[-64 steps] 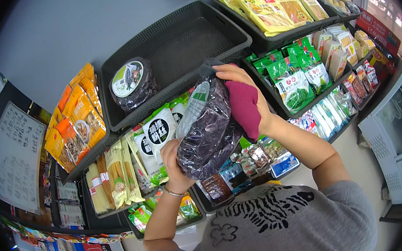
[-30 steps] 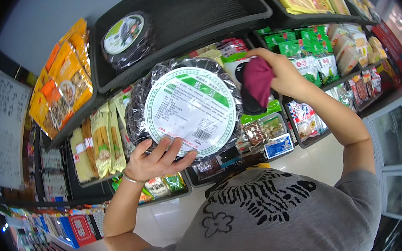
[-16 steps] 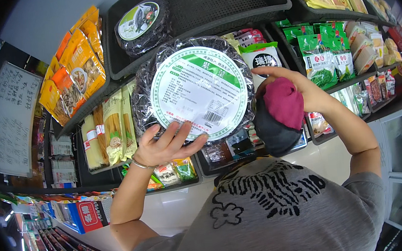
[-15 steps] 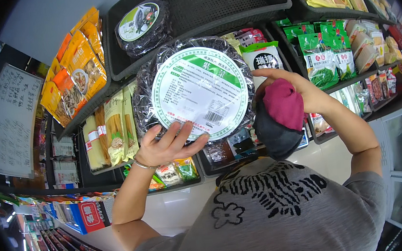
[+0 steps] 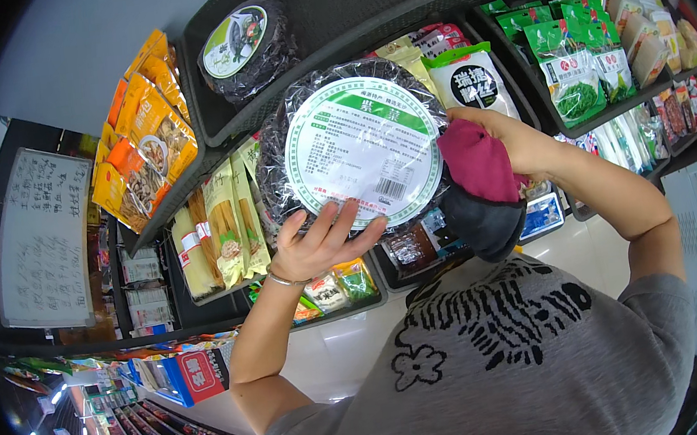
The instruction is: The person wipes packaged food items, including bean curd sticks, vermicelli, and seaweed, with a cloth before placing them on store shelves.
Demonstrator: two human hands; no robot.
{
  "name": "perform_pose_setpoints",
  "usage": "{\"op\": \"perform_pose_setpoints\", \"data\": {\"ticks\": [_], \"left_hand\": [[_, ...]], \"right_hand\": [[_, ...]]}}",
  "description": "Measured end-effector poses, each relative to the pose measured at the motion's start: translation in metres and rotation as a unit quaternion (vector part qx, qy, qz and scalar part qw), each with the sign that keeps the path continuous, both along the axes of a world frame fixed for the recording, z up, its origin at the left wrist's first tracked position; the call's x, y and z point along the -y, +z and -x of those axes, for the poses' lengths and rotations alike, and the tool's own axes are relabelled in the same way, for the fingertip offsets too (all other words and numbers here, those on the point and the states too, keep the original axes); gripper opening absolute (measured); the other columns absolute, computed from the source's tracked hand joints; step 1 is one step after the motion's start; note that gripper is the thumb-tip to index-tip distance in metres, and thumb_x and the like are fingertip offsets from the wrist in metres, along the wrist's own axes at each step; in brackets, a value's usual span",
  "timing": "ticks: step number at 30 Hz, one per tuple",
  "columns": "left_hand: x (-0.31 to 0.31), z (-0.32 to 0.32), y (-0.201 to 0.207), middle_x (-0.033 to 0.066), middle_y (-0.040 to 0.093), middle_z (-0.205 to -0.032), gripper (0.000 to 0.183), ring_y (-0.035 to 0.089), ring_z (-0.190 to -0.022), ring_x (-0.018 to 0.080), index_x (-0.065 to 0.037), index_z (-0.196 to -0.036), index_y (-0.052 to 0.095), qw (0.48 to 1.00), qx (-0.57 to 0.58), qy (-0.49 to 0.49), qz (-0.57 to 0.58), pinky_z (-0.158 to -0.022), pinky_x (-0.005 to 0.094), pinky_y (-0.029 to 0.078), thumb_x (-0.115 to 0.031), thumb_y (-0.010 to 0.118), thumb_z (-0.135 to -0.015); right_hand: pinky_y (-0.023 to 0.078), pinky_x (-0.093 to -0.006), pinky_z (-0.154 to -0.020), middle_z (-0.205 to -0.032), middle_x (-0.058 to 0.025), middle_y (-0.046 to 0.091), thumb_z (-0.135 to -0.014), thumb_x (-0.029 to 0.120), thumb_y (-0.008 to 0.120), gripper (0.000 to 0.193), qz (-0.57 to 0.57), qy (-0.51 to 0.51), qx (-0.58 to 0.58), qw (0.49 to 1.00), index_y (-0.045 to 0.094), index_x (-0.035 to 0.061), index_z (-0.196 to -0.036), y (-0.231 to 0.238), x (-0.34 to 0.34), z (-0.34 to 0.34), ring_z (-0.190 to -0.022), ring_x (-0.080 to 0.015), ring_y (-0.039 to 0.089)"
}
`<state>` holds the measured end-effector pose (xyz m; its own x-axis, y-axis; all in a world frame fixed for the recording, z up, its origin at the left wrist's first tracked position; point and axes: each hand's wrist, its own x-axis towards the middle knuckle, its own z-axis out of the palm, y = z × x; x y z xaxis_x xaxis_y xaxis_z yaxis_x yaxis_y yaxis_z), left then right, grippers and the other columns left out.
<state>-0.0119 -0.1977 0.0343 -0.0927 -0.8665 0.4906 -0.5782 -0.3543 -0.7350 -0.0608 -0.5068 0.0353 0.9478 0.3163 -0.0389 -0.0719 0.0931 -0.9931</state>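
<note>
Black mesh shelves [image 5: 396, 12] fill the wall ahead, bending with the lens, and packets hang and stand in every tier. Orange snack bags [image 5: 144, 141] crowd the upper left, and green packets [image 5: 578, 70] line the shelf to the right. A whiteboard [image 5: 44, 238] with handwriting leans at the far left.

In front of the middle shelf, a large round pack [image 5: 355, 154] of dark dried food in clear wrap is held up facing the camera, its white and green label turned toward the person. A second, smaller round pack [image 5: 246, 47] of the same kind lies on the top shelf, up and to the left of it.

The left hand [image 5: 321, 241] props the large pack from below, fingers [image 5: 347, 222] spread flat against the label's lower edge. The right hand [image 5: 510, 147] grips the pack's right rim, and its fingers are clenched on a magenta and black cloth [image 5: 480, 192] pressed against that rim; the cloth hangs down below the hand. A thin bracelet [image 5: 283, 281] circles the left wrist.
</note>
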Motion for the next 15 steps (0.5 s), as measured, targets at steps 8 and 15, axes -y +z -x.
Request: {"op": "perform_pose_setpoints", "data": {"ticks": [8,15], "left_hand": [[0.001,-0.002,-0.005,-0.0034,0.05,-0.119,0.039,0.04,-0.117,0.0148,-0.042,-0.12,0.049,1.0,0.003,-0.012,-0.002,-0.103,0.0407,0.024,-0.049,0.053,-0.081],[0.0,-0.001,-0.006,-0.0044,0.049,-0.121,0.04,0.038,-0.118,0.0148,-0.044,-0.116,0.05,1.0,0.013,-0.026,0.008,-0.103,0.0438,0.021,-0.055,0.054,-0.078]], "right_hand": [[0.044,-0.0237,-0.084,-0.106,-0.0067,0.059,-0.085,0.015,0.061,0.038,-0.066,-0.001,-0.02,0.998,0.049,-0.0026,-0.116,-0.016,-0.003,-0.006,-0.097,-0.0099,0.054],[0.043,-0.0236,-0.085,-0.106,-0.0062,0.059,-0.084,0.015,0.062,0.04,-0.08,-0.029,-0.013,0.996,0.048,-0.0027,-0.117,-0.016,-0.008,0.0,-0.098,-0.0093,0.054]]}}
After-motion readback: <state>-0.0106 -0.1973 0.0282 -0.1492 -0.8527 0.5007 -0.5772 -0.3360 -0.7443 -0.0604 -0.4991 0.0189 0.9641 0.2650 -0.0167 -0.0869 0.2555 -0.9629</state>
